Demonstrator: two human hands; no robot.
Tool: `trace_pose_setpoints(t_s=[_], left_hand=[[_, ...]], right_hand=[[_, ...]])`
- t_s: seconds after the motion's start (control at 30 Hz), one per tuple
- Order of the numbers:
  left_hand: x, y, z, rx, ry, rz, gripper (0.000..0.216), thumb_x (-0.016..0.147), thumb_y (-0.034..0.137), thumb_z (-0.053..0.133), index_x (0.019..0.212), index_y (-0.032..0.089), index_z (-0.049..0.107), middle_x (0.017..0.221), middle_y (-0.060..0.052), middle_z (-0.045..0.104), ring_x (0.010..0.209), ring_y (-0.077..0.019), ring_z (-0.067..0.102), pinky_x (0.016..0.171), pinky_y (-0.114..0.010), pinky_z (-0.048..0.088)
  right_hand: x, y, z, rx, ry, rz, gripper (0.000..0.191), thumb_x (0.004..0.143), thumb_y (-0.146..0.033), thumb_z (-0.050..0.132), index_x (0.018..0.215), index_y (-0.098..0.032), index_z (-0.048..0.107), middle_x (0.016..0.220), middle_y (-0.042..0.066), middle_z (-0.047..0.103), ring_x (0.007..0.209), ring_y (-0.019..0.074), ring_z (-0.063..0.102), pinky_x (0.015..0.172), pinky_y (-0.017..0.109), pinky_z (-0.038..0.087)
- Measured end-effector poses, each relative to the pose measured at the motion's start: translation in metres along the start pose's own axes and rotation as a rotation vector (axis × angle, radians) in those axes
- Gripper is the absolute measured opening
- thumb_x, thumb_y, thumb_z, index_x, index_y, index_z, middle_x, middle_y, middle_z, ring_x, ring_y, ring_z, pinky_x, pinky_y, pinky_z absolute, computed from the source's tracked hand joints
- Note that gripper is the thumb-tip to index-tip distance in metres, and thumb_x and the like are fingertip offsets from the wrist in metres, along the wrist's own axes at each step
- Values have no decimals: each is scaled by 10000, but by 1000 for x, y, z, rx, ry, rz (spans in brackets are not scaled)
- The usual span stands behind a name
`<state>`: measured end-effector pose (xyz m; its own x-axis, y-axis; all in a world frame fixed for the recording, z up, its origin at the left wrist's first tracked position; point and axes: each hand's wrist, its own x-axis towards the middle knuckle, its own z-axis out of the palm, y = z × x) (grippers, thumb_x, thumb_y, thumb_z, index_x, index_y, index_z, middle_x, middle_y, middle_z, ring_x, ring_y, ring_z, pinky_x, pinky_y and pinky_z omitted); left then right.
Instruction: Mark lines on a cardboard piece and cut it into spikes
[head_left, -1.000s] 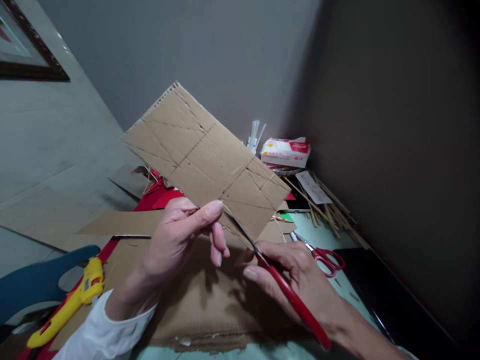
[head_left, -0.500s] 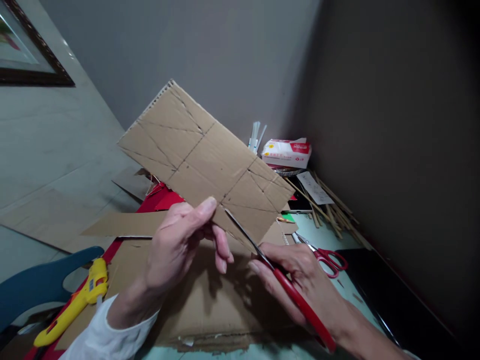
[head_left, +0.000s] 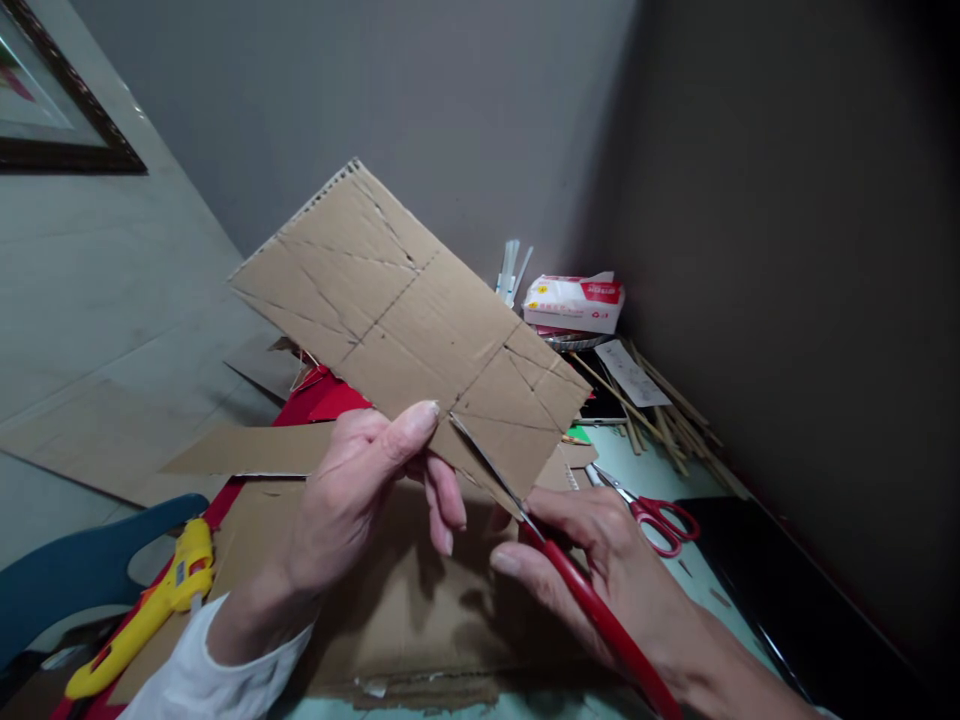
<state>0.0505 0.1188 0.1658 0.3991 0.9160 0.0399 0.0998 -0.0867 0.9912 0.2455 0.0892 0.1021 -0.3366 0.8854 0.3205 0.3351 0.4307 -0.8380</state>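
Observation:
My left hand (head_left: pixel 352 500) pinches the near edge of a brown cardboard piece (head_left: pixel 397 320) marked with pencil lines, holding it up in the air. My right hand (head_left: pixel 600 570) grips red-handled scissors (head_left: pixel 592 610). Their blades reach up into the cardboard's lower edge, close to my left thumb. Both hands hover over a larger cardboard sheet (head_left: pixel 405 610) lying on the table.
A yellow glue gun (head_left: pixel 142 610) lies at the lower left beside a blue chair back (head_left: pixel 75 570). A second pair of red scissors (head_left: pixel 652 515), wooden sticks (head_left: pixel 667 410), a tissue pack (head_left: pixel 574 303) and glue sticks (head_left: pixel 510 270) sit toward the far wall. Cardboard strips (head_left: pixel 240 450) lie left.
The held cardboard has tilted and shifted slightly, and the scissors' blades sit a little deeper along the marked line. My hands stay in nearly the same place.

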Motion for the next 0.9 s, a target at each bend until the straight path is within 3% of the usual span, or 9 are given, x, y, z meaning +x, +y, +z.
trace_pose_setpoints(t_s=[0.5, 0.9], left_hand=[[0, -1, 4, 69, 33, -12, 638, 996, 461, 430, 548, 138, 750, 469, -99, 673, 426, -153, 616, 556, -271, 453], [3, -1, 2, 31, 16, -9, 629, 992, 460, 441, 526, 167, 744, 434, -87, 645, 525, -197, 670, 560, -282, 467]], right_hand=[[1, 5, 5, -85, 97, -181, 338, 907, -157, 474, 631, -233, 294, 508, -71, 355, 423, 80, 318, 440, 244, 239], [-1, 2, 5, -100, 72, -118, 383, 928, -282, 573, 604, -221, 377, 502, -73, 364, 450, 85, 298, 453, 239, 241]])
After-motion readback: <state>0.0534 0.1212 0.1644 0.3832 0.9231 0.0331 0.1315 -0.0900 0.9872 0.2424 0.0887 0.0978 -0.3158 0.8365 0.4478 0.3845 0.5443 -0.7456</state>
